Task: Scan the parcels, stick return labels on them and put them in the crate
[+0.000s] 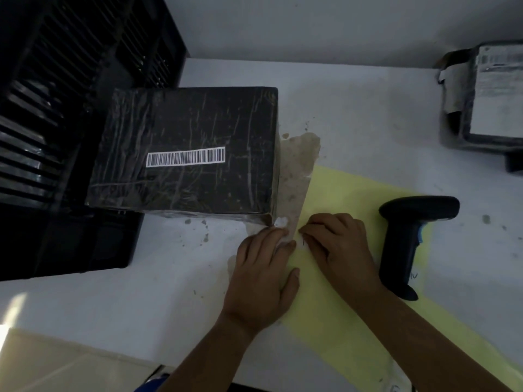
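The parcel point(186, 154), a black box wrapped in shiny film, sits towards the left edge of the desk point(113, 301), its left side up against the black slatted crate point(56, 108); we cannot tell whether it rests partly on the crate's rim. A white barcode strip point(185, 157) lies across its top face.

Just off the parcel's near right corner we see a brownish patch point(297, 171) on the desk, and beside that a pale yellow sheet point(353, 193) running towards the near right corner.

The left hand point(263, 278) lies flat with straight fingers, pressing down at the sheet's left edge, where a small white scrap point(281, 222) shows by its fingertips. The right hand point(339, 244) rests on the sheet just beside it, fingers curled and tips down on the paper. We cannot tell whether they pinch anything.

A black handheld scanner point(407, 236) lies on the sheet to the right of that hand, apart from it. A second parcel point(492, 100) with a white label sits at the far right corner.
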